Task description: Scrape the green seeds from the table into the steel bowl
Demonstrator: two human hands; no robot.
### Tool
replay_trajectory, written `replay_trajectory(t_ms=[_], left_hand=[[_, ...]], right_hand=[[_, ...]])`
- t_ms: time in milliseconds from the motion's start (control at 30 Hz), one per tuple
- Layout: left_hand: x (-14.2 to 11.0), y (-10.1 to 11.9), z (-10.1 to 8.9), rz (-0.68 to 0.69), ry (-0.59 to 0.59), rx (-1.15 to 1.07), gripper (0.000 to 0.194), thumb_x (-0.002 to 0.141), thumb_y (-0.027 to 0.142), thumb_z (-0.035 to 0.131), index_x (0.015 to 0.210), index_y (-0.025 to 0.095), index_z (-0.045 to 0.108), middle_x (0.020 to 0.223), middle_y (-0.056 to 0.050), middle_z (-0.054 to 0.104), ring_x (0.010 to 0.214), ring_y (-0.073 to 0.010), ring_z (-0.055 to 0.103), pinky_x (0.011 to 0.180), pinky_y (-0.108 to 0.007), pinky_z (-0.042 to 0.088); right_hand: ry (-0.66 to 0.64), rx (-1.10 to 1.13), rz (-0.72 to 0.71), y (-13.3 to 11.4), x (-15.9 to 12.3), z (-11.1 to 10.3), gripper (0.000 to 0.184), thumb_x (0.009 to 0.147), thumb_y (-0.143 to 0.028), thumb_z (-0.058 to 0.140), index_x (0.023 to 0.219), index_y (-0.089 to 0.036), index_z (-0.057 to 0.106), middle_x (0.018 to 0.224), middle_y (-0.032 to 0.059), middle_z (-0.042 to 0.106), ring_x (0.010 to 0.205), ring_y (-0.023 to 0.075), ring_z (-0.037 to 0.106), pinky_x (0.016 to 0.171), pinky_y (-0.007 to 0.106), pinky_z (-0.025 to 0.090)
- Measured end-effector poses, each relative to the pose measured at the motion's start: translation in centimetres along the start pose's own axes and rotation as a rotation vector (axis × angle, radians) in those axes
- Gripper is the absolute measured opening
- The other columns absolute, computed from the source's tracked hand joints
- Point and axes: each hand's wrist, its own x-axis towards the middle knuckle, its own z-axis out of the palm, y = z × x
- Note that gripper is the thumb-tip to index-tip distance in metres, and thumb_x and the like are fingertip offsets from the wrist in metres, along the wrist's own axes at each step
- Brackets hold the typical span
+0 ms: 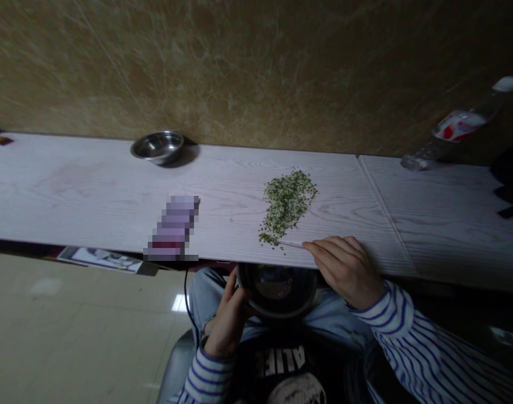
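Note:
A pile of small green beans [286,205] lies scattered on the pale wooden table [92,191]. My right hand [344,268] rests at the table's near edge just right of the pile, fingers curled round a thin pale flat object [293,244] that touches the nearest beans. My left hand [227,320] grips the left rim of a dark metal bowl [277,289], held below the table edge over my lap. Both sleeves are striped blue and white.
An empty steel bowl [158,146] stands at the back by the marble wall. A blurred rectangular item [174,227] lies near the front edge. A plastic bottle [458,132] lies at the far right. Dark items [511,179] sit at the right edge.

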Motion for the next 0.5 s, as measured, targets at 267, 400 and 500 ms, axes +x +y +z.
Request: replay_trajectory(t_ms=[267,400,500], left_hand=[[0.01,0.25,0.22,0.002,-0.004,-0.003,0.083,0.063,0.023,0.066,0.144,0.026,0.048,0.111,-0.008,0.070,0.092,-0.0235,0.062,0.062,-0.027,0.049],[-0.12,0.30,0.22,-0.004,-0.001,0.019,0.082,0.064,0.024,0.064,0.144,0.027,0.048,0.114,-0.007,0.070,0.090,-0.0226,0.062,0.060,-0.026,0.047],[-0.17,0.34,0.18,-0.001,0.002,0.021,0.083,0.063,0.024,0.063,0.144,0.027,0.048,0.115,-0.007,0.070,0.090,-0.0225,0.062,0.059,-0.025,0.045]], right_hand=[[0.003,0.024,-0.002,-0.30,-0.14,-0.13,0.024,0.095,-0.008,0.052,0.114,-0.014,0.064,0.095,0.0078,0.075,0.087,0.0201,0.065,0.074,0.036,0.039],[0.005,0.041,-0.005,-0.50,-0.06,-0.05,0.024,0.095,-0.008,0.051,0.114,-0.014,0.064,0.097,0.0080,0.075,0.088,0.0200,0.065,0.074,0.036,0.040],[0.004,0.047,-0.009,-0.60,0.01,-0.08,0.024,0.095,-0.008,0.052,0.115,-0.013,0.064,0.097,0.0083,0.075,0.088,0.0201,0.065,0.074,0.036,0.039]])
